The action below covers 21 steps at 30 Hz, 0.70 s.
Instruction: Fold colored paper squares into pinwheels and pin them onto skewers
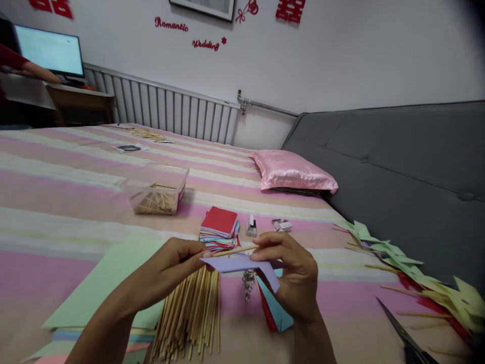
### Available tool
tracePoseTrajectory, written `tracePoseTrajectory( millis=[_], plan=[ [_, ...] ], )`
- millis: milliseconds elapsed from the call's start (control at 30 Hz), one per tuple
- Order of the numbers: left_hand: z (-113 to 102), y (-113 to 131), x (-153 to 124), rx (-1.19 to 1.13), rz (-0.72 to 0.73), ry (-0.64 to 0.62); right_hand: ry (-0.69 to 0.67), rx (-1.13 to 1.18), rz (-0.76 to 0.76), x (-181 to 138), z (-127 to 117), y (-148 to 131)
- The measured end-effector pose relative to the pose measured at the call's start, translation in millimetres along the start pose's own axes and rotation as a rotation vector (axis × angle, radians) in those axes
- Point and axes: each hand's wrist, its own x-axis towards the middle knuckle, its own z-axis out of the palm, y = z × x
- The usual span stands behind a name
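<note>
My left hand pinches one end of a thin wooden stick, fingers closed. My right hand is closed on a folded purple paper pinwheel and the stick's other end. Both hover above the striped bed. Under them lie a bundle of wooden sticks, a small heap of metal pins and folded red and blue paper. A stack of coloured paper squares, red on top, sits just beyond my hands.
A clear plastic box of sticks stands further back on the bed. Green sheets lie at left, finished pinwheels at right, scissors near the lower right. A pink pillow rests by the grey headboard.
</note>
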Motion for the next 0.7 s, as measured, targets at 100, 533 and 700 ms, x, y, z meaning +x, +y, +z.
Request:
tracePoseTrajectory(
  millis=[100, 533, 700],
  plan=[
    [-0.7, 0.9, -0.7, -0.003, -0.002, 0.001, 0.004, -0.006, -0.007, 0.1, 1.0, 0.7],
    [-2.2, -1.2, -2.6, 0.059, 0.005, 0.043, 0.002, -0.016, -0.013, -0.7, 3.1, 1.1],
    [-3.0, -0.2, -2.8, 0.101, 0.006, 0.046, 0.002, -0.044, -0.017, -1.0, 3.6, 1.4]
  ],
)
